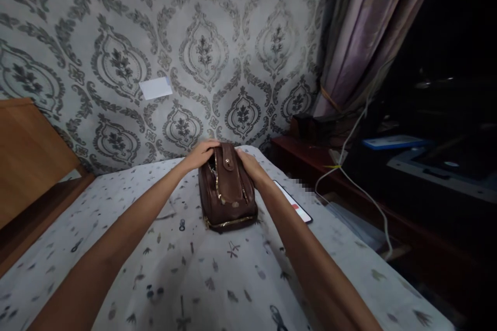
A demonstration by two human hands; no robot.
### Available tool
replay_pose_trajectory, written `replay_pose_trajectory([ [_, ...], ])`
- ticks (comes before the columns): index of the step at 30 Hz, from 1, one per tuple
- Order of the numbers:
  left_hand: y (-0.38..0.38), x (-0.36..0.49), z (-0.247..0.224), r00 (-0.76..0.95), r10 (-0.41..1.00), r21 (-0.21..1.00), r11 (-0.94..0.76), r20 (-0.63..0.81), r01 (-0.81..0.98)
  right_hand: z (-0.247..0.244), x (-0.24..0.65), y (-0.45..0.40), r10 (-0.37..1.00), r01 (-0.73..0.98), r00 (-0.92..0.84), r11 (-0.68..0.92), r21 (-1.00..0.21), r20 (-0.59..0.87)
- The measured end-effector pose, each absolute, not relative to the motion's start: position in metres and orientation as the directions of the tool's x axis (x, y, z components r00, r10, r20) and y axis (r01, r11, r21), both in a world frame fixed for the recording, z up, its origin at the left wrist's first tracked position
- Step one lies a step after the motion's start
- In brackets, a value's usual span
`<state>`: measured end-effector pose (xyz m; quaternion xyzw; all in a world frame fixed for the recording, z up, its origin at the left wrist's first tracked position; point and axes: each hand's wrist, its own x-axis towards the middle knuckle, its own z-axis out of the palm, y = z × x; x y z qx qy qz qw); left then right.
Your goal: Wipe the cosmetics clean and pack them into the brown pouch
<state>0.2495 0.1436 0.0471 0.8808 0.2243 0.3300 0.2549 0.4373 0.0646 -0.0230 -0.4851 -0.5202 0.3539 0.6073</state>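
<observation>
A brown leather bag [229, 186] lies on the patterned bedsheet [186, 279], flap and metal clasp facing up. Gold zippers run along its sides and its near edge, and the left side zipper is partly undone, showing a dark gap. My left hand [202, 154] grips the bag's far left corner, thumb near that gap. On the opposite side, my right hand [249, 165] holds the upper right edge, its fingers mostly hidden behind the bag. Just right of my right forearm lies a phone [293, 201] with a lit screen.
Patterned wallpaper [202, 51] rises behind the bed, with a white switch plate or card [156, 88] on it. A wooden headboard [34, 160] stands at left. At right are a dark red cabinet [295, 152], a white cable [382, 212] and a tied pink curtain [357, 36].
</observation>
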Motion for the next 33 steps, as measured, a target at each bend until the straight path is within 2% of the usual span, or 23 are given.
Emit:
replay_pose_trajectory([
  [2,0.139,0.247,0.042,0.666,0.571,0.548,-0.788,0.481,0.279,-0.020,0.435,0.056,0.946,0.073,0.208,0.238,-0.969,0.248],
  [11,0.076,0.227,0.023,0.481,0.648,0.618,-0.747,0.591,0.246,-0.017,0.422,0.019,0.917,0.173,0.216,0.301,-0.938,0.334],
  [19,0.034,0.249,-0.008,0.385,0.720,0.609,-0.694,0.578,0.384,-0.023,0.402,0.014,0.885,0.528,0.255,0.211,-0.823,0.390],
  [25,0.041,0.244,-0.008,0.431,0.675,0.573,-0.737,0.598,0.359,-0.020,0.410,0.011,0.899,0.572,0.182,0.233,-0.787,0.398],
  [29,0.045,0.242,-0.009,0.409,0.684,0.621,-0.726,0.604,0.295,-0.012,0.404,-0.003,0.887,0.702,0.155,0.211,-0.681,0.434],
  [33,0.052,0.237,-0.010,0.384,0.687,0.691,-0.706,0.616,0.155,-0.005,0.384,-0.022,0.877,0.831,0.196,0.089,-0.548,0.440],
])
